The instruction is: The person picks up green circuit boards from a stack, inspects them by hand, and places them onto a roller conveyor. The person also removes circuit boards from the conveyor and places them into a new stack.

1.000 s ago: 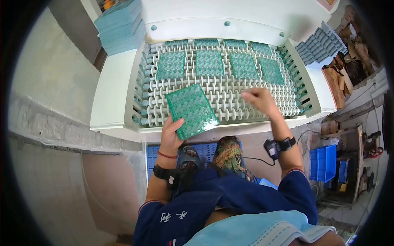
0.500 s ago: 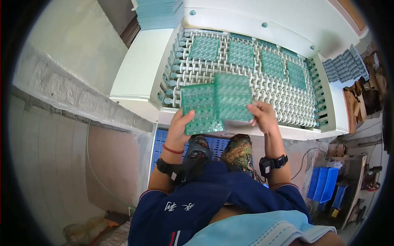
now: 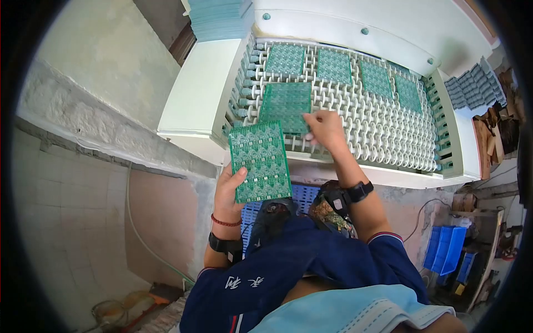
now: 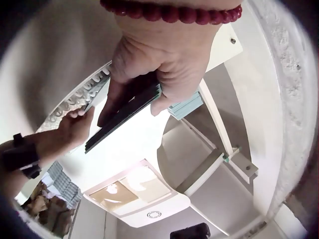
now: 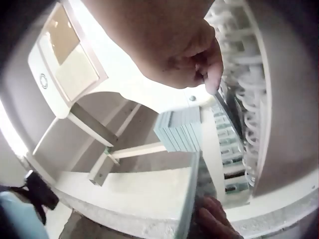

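- Left hand (image 3: 229, 188) grips a thin stack of green rectangular circuit boards (image 3: 260, 161) at its lower left edge, thumb on the top face, fingers curled underneath (left wrist view shows the stack edge-on between thumb and fingers).
- Stack is held just in front of the near edge of the white roller conveyor (image 3: 388, 139), above the person's lap; printed face up toward the head camera, long axis running from the person toward the conveyor, slightly tilted to the left.
- Right hand (image 3: 325, 129) rests at the near right corner of a single green circuit board (image 3: 286, 105) lying flat on the rollers; fingers bent and pinching its edge (right wrist view shows fingertips on a thin board edge).
- That single board sits on the left part of the conveyor, just beyond the held stack, long axis roughly along the travel direction.
- Four more green boards (image 3: 333, 65) lie side by side in a row further along the rollers.
- Pile of pale blue-green sheets (image 3: 219, 16) on the white machine top at the far left.
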Demonstrator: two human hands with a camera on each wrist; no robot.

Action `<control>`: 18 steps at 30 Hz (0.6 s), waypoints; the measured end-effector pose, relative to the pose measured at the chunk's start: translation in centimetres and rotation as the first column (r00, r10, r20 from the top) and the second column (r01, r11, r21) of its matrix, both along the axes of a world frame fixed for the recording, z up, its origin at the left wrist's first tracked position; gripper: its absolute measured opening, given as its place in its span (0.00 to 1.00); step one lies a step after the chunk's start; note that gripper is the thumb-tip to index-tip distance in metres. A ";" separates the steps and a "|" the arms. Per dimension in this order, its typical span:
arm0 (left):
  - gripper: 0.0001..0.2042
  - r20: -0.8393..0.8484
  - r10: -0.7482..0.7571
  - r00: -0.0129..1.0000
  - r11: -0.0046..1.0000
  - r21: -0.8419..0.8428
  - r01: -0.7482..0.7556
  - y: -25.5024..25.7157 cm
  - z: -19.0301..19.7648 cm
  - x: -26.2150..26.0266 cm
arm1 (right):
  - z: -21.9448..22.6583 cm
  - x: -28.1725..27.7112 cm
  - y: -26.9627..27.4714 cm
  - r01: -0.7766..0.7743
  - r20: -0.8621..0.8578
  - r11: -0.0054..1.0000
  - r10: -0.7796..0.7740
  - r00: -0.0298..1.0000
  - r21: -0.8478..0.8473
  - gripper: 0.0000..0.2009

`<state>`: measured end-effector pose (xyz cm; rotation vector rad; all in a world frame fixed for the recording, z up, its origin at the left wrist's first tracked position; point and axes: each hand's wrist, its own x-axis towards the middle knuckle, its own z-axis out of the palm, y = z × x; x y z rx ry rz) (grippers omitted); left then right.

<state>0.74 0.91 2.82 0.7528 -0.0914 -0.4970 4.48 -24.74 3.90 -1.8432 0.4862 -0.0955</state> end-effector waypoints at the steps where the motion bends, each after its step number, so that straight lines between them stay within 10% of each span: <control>1: 0.22 0.001 -0.001 1.000 1.000 -0.006 0.001 0.1 0.0 0.2 | 0.3 -0.2 -0.6 0.036 0.026 0.999 -0.036 0.999 -0.009 0.14; 5: 0.25 -0.008 -0.081 0.997 0.986 -0.146 0.079 0.4 0.0 0.3 | 0.3 -3.3 -5.1 0.168 0.047 0.960 -0.162 0.986 -0.223 0.16; 9: 0.28 0.007 -0.181 0.983 0.954 -0.243 0.177 -0.7 -0.4 0.9 | -0.8 -6.0 -10.0 0.297 0.163 0.709 -0.253 0.954 -0.640 0.16; 18: 0.25 0.026 -0.221 0.975 0.966 -0.129 0.223 -3.6 -0.6 1.1 | -0.5 -11.5 -18.6 0.399 0.184 0.621 -0.383 0.905 -0.674 0.15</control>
